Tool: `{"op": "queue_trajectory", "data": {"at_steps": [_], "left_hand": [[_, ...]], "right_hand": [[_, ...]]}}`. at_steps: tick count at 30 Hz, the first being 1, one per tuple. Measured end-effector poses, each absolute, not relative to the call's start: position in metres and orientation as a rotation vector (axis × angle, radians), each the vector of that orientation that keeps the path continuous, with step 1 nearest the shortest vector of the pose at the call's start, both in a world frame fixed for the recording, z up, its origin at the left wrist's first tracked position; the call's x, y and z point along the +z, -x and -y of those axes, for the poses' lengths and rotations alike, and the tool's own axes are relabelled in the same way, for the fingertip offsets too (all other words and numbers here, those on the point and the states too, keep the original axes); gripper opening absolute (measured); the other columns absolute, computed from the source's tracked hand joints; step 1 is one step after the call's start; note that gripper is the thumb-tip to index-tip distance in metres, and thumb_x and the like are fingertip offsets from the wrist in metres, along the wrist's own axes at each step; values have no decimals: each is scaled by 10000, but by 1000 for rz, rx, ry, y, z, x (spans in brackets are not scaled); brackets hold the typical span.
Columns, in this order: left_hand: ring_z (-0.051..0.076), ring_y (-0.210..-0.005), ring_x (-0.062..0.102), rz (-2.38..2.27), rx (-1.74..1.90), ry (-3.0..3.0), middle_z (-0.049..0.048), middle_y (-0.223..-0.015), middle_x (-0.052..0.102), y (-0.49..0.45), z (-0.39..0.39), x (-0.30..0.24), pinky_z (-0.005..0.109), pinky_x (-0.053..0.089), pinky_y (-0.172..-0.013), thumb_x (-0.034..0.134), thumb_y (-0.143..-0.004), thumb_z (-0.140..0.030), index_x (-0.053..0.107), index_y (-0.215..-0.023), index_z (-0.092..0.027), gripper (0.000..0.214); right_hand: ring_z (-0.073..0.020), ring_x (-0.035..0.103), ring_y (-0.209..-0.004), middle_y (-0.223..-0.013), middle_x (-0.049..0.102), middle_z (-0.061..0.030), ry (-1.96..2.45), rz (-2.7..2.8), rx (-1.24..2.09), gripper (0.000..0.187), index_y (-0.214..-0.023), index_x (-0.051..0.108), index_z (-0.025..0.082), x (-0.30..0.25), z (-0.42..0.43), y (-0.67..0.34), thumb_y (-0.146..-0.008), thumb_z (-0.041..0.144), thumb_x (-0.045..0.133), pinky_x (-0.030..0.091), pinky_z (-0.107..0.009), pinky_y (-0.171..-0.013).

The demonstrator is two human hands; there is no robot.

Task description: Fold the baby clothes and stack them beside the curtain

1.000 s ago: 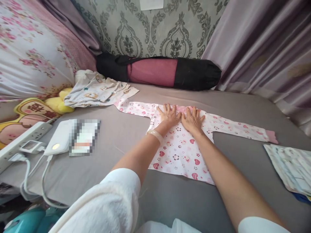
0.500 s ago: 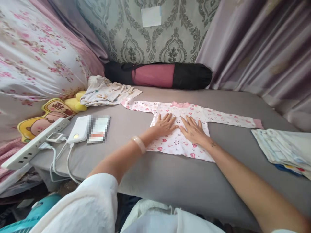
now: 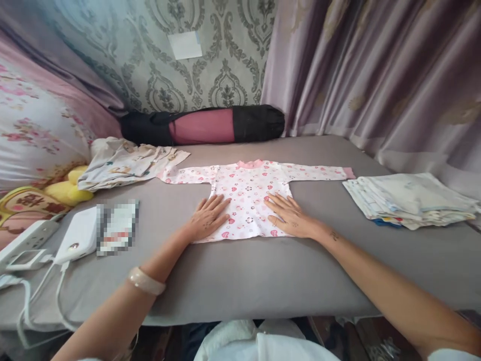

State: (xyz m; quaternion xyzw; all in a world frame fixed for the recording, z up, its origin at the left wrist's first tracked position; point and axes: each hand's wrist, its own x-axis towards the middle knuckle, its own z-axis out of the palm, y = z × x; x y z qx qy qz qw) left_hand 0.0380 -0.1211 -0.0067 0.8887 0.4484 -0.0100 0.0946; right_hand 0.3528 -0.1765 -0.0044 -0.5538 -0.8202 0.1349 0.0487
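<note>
The baby shirt (image 3: 248,190), white with pink hearts, lies spread flat with its sleeves out, in the middle of the grey bed (image 3: 240,286). The left hand (image 3: 208,218) rests palm down on its lower left corner and the right hand (image 3: 288,217) on its lower right corner, fingers (image 3: 219,202) spread and gripping nothing. A stack of folded cloths (image 3: 409,200) sits just beyond the right sleeve. A crumpled garment (image 3: 124,163) lies near the left sleeve. A rolled mat bag (image 3: 203,125) lies against the wall.
</note>
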Motion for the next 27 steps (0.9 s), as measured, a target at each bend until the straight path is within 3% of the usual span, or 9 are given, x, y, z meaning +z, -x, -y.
{"op": "queue_trajectory", "data": {"at_steps": [2, 6, 9, 12, 15, 21, 27], "left_hand": [[267, -1483, 219, -1358, -23, -2658, 41, -1614, 250, -37, 119, -7, 570, 155, -1179, 173, -990, -567, 263, -1533, -319, 604], [273, -1322, 463, -1410, 118, -2798, 80, -1443, 507, -46, 112, -11, 572, 190, -1168, 224, -993, -520, 458, -1429, -315, 536], [280, -1207, 537, -1464, 223, -2845, 106, -1334, 573, -54, 105, -18, 520, 293, -1137, 252, -986, -498, 521, -1380, -277, 525], [289, -1294, 477, -1467, 244, -2814, 127, -1417, 512, -56, 102, -26, 525, 296, -1137, 229, -992, -459, 484, -1415, -235, 542], [285, -1389, 391, -1460, 213, -2783, 122, -1511, 425, -54, 100, -33, 533, 256, -1160, 214, -993, -465, 437, -1454, -213, 570], [278, -1428, 346, -1469, 195, -2799, 97, -1551, 380, -52, 100, -37, 525, 253, -1166, 185, -990, -472, 404, -1483, -215, 598], [274, -1434, 340, -1477, 177, -2806, 81, -1551, 382, -53, 99, -37, 512, 262, -1168, 174, -989, -466, 426, -1475, -211, 604]], "right_hand": [[-241, 158, -1495, -1606, 259, -37, 1622, 2448, 541, 618, -1497, 400, 256, -1, 174, -363, -958, 554, 350, 136, -480, -1219], [-243, 508, -1314, -1431, 547, -43, 1576, 2059, 802, 518, -1386, 554, 253, 7, 154, -390, -942, 477, 409, 400, -434, -1103], [-214, 622, -1164, -1263, 674, -71, 1683, 1719, 597, 442, -1289, 628, 197, 12, 132, -418, -946, 361, 402, 467, -367, -1023], [-209, 613, -1163, -1243, 680, -84, 2018, 1486, 246, 380, -1207, 668, 171, 17, 115, -447, -923, 235, 423, 453, -324, -1008], [-220, 587, -1194, -1275, 655, -103, 2395, 1381, 41, 393, -1249, 641, 171, 22, 104, -472, -938, 201, 404, 437, -301, -984], [-297, 561, -1209, -1219, 641, -232, 2717, 1281, -20, 365, -1198, 664, 64, 27, 88, -507, -895, 145, 478, 386, -369, -995], [-310, 499, -1286, -1322, 568, -255, 2872, 1232, 22, 433, -1319, 569, 43, 27, 65, -522, -927, 119, 404, 311, -452, -1063]]}}
